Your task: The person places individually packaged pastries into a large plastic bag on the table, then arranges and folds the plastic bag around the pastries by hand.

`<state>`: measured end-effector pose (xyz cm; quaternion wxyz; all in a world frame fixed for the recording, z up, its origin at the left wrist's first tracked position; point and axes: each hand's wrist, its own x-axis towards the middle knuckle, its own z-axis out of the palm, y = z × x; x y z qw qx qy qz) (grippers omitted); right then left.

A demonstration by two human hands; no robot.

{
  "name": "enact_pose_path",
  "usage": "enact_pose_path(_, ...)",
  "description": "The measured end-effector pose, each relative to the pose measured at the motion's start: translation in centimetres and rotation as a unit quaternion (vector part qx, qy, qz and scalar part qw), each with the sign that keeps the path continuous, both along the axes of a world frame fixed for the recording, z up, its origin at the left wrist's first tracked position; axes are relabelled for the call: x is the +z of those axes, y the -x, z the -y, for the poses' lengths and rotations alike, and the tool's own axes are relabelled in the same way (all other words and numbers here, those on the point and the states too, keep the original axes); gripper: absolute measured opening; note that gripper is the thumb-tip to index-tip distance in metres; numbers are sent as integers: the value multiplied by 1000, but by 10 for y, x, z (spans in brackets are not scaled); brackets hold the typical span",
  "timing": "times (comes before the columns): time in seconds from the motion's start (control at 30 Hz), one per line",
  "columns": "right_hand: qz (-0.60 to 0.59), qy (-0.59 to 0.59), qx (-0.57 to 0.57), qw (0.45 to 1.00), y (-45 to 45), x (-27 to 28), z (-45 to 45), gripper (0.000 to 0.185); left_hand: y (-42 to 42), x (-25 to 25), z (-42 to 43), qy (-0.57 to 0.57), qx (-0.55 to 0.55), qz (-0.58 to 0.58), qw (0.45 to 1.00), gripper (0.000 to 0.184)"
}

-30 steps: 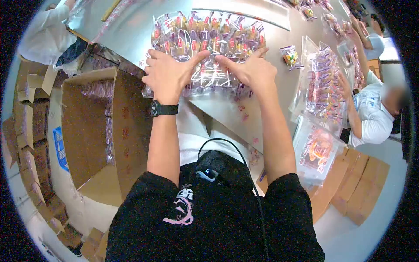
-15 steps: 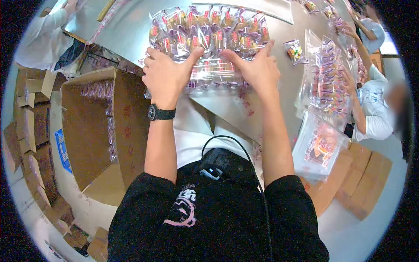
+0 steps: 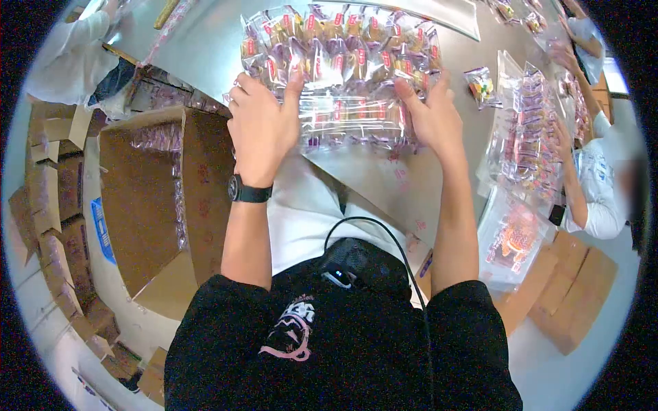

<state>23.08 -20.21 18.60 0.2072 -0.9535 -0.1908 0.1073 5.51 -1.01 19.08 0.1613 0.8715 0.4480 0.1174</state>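
A large clear bag (image 3: 353, 109) filled with rows of small wrapped snacks in purple and red packaging lies at the front edge of the metal table (image 3: 466, 123). My left hand (image 3: 264, 123) grips the bag's left side, thumb on top and fingers around the edge. On its right side my right hand (image 3: 433, 113) holds the bag in the same way, thumb on top. The undersides of the bag and some fingertips are hidden. One small wrapped snack (image 3: 482, 88) lies on the table to the right of the bag.
Left of me stands an open carton (image 3: 140, 205) with packed snacks inside, beside more cartons (image 3: 68, 226) and a blue crate (image 3: 103, 229). Another filled bag (image 3: 528, 130) is at a co-worker's hands (image 3: 563, 140). Printed clear bags (image 3: 510, 236) lie at right, above cartons (image 3: 569, 294).
My hands have moved apart, the right one shifting rightward. Their thumbs no longer meet near the bag's middle, and more of the bag's near part shows. The bag looks flatter and wider.
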Motion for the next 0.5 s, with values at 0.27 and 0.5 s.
enact_pose_path(0.27, -84, -182, -28, 979, -28, -24, 20, 71, -2, -11, -5, -18, 0, 25, 1000, 80)
enact_pose_path(0.5, -210, -288, -28, 934, -42, -31, 41, 68, 10, -4, -26, 94, -39, 57, 993, 82)
